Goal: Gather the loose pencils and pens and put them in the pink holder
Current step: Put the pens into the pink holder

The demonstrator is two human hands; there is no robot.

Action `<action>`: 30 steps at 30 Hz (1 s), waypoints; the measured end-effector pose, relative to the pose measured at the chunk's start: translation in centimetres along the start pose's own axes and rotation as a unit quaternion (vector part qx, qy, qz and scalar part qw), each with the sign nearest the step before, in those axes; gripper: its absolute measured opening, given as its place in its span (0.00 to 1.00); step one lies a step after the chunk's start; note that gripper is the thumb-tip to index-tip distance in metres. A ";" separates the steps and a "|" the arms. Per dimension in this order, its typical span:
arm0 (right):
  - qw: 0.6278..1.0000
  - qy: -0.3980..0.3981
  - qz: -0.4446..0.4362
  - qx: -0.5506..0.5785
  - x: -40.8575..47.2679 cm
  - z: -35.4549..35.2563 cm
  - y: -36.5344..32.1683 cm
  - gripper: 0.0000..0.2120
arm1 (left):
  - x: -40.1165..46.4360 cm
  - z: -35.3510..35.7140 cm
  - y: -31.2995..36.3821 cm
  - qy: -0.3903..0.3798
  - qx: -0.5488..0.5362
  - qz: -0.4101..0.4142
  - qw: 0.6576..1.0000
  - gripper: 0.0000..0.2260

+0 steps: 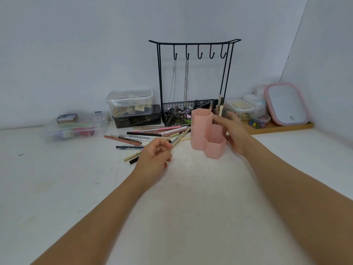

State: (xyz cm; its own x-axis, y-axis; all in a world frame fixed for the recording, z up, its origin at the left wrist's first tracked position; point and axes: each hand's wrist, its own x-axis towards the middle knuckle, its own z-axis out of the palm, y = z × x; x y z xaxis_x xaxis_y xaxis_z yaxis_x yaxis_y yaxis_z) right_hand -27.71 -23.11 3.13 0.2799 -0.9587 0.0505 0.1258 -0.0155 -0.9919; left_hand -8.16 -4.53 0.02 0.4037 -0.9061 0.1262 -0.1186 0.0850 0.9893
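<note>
One wide-angle camera on my head looks forward and down over the white counter (pixel 191 207) toward the wall corner, my forearms reaching in close from the bottom edge.

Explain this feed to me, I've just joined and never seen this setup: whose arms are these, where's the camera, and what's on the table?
No machine here: a person's bare arms, filmed from a camera on their head looking down. The left hand pinches a beige pencil. The right hand grips the pink holder, which stands upright on the white table and looks empty. More loose pens and pencils lie left of it. Behind stand a black hook rack and clear plastic boxes.
</note>
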 end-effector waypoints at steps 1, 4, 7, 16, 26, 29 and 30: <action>0.999 0.036 -0.033 -0.010 -0.4 0.0 -0.1 0.32 | 0.0 0.0 0.0 0.000 0.001 0.001 1.000 0.12; 0.946 0.245 -0.202 -0.071 -3.5 0.4 -1.1 0.19 | 0.1 -0.1 0.0 0.001 0.003 -0.002 1.000 0.10; 0.905 0.160 -0.355 -0.168 -7.7 2.5 -1.5 0.05 | 0.0 0.0 0.1 0.007 0.001 -0.004 1.000 0.10; 0.931 -0.021 -0.153 -0.332 -6.8 4.2 2.6 0.16 | -0.1 -1.2 0.4 0.084 0.017 0.085 0.993 0.10; 0.926 0.047 -0.083 -0.365 -1.3 2.2 2.5 0.17 | 1.0 -3.6 0.7 0.211 0.147 0.160 0.953 0.08; 0.935 0.081 -0.112 -0.328 -1.5 4.0 2.1 0.13 | 1.7 -4.9 0.4 0.284 0.204 0.119 0.929 0.07; 0.931 0.061 -0.138 -0.333 -1.7 5.0 1.7 0.12 | 2.0 -5.2 0.1 0.297 0.223 0.098 0.923 0.07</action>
State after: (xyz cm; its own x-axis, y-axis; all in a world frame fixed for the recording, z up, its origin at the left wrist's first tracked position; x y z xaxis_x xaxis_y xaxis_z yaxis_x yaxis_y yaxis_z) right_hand -23.21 -20.07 1.97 0.2087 -0.9165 0.3413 -0.4531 -0.3999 -0.7967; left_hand -2.66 -4.16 0.77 0.7449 -0.4936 0.4488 -0.5511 -0.0762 0.8309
